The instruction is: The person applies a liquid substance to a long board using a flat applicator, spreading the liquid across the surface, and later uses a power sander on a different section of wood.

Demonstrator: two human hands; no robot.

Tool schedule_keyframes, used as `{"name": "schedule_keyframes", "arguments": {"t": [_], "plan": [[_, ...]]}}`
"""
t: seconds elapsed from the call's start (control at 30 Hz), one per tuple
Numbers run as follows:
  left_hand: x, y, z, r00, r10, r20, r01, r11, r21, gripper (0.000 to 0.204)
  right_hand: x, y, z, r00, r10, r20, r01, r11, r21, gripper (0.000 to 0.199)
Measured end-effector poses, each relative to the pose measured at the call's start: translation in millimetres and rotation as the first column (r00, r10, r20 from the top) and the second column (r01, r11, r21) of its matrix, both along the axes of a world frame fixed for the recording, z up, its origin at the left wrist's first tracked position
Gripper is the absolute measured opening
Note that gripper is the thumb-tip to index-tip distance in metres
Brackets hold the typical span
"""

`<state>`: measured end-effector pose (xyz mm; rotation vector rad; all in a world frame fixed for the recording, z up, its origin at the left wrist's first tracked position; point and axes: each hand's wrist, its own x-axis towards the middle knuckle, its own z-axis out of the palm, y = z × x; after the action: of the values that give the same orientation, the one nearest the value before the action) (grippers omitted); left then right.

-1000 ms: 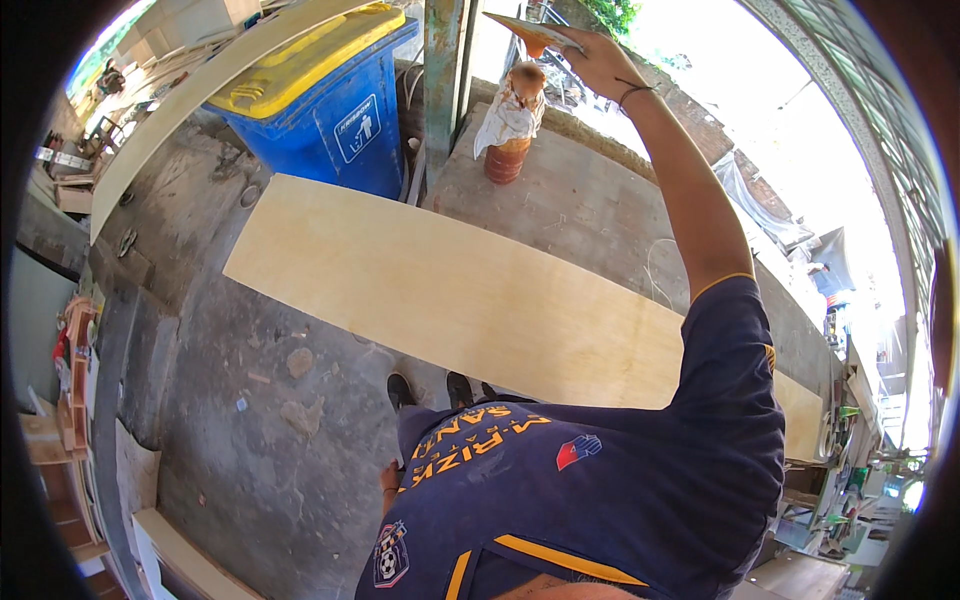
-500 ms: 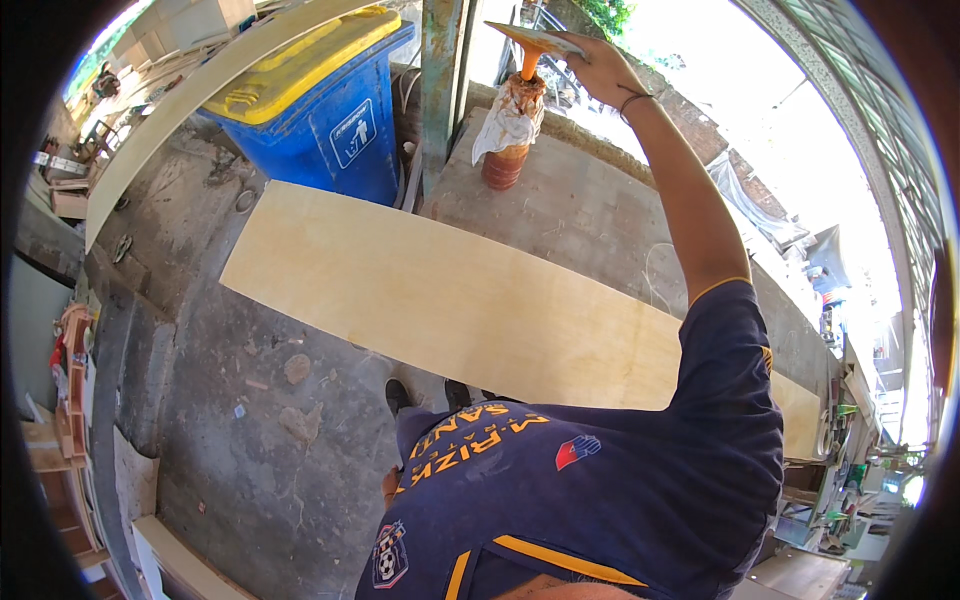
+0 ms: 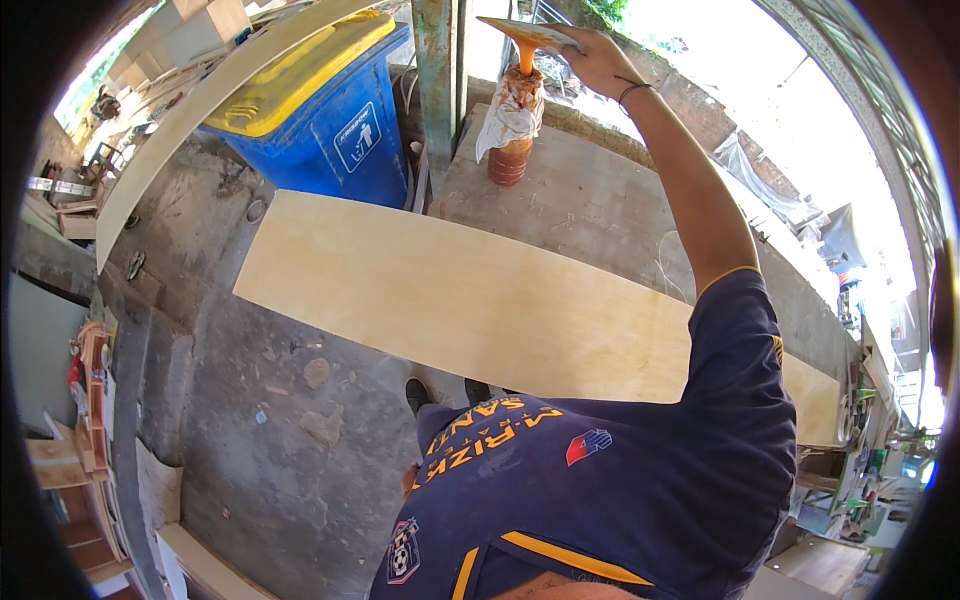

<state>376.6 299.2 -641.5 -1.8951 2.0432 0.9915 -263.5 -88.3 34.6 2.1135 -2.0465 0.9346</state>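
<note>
Raised at the upper right, my right hand is closed on a flat, thin spreader. A thick orange strand of glue-like paste hangs from it down to a tall reddish-brown container. Crumpled, stained plastic wraps the container's upper part, and its mouth is smeared with paste. Below my right arm lies a long pale plywood board, its surface bare. Only a sliver of my left hand shows beside my shirt; its fingers are hidden.
Behind the board's left end stands a blue bin with a yellow lid, next to a metal post. A curved-looking pale sheet crosses the upper left. The container rests on a grey ledge. Wooden pieces stand along the left.
The view has shifted slightly, so the board and floor appear farther right and lower. My right hand still holds the spreader over the container, with paste hanging from it.
</note>
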Motion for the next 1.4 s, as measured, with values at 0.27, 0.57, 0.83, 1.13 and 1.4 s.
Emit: {"name": "schedule_keyframes", "arguments": {"t": [0.27,0.57,0.83,1.13,1.4], "plan": [[1,3,1,1.0,0.009,0.005,-0.009,1.0,0.011,0.032,3,2,-4,0.998,0.029,-0.049,-0.032,0.997,-0.066,0.043],[-1,0,2,1.0,0.001,0.011,-0.001,1.0,0.019,0.034,8,12,-1,1.0,-0.011,0.014,0.011,1.0,0.026,0.039],[-1,2,3,1.0,0.008,0.013,-0.008,1.0,0.017,0.037,5,-1,-20,1.0,0.015,-0.006,-0.015,0.999,-0.041,0.039],[4,-2,8,0.999,-0.019,0.038,0.018,0.999,0.031,0.039,-11,1,-49,1.0,0.0,-0.002,0.0,1.0,-0.026,0.038],[6,2,9,1.0,-0.006,0.02,0.006,1.0,0.007,0.042,8,6,-51,0.999,-0.018,0.05,0.019,1.0,-0.02,0.041]]}}
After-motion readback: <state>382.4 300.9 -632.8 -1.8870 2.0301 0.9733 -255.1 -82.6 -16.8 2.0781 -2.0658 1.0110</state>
